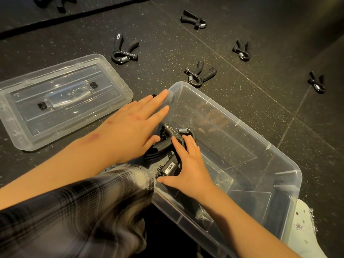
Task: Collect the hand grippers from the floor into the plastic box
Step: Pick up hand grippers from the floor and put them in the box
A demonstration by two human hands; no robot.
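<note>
A clear plastic box (pixel 275 146) stands open on the dark floor in front of me. Inside it, at the near left corner, lies a black hand gripper (pixel 167 140) with a steel spring. My right hand (pixel 188 164) is down in the box, its fingers and thumb round that gripper's handle. My left hand (pixel 134 125) hovers flat with straight fingers over the box's left rim, beside the gripper. Several more black hand grippers lie on the floor beyond the box: the nearest (pixel 200 75), one at the left (pixel 125 51), others further right (pixel 242 50) (pixel 317 82).
The box's clear lid (pixel 61 99) lies flat on the floor to the left. My knee in checked trousers (pixel 83 211) is at the lower left, a pale shoe (pixel 305 226) at the lower right. A black mat edge (pixel 74 13) runs across the far left.
</note>
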